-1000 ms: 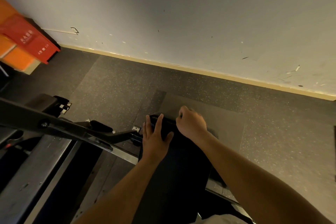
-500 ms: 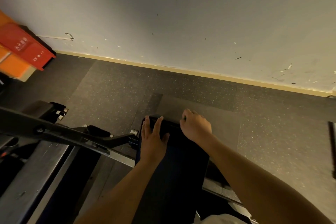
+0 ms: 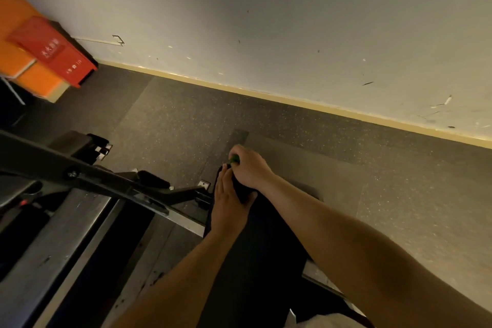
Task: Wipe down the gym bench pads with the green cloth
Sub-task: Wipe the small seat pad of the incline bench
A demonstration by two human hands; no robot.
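A long black bench pad [image 3: 262,255] runs from the bottom of the view toward the wall. My left hand [image 3: 228,204] lies flat on its far left part, fingers straight and together. My right hand [image 3: 249,168] is curled in a fist at the pad's far end, just past my left fingertips. A small bit of the green cloth [image 3: 234,159] shows between its fingers; the rest of the cloth is hidden inside the fist.
A dark metal machine frame [image 3: 87,181] with bars and a steel rail crosses the left side, close to the pad. A red box [image 3: 53,50] and orange blocks stand at the far left by the white wall [image 3: 266,21]. Speckled rubber floor [image 3: 399,194] lies to the right.
My right hand has slid left along the pad's far end and now sits right above my left fingertips. My left fingers have closed together. The green cloth now peeks out.
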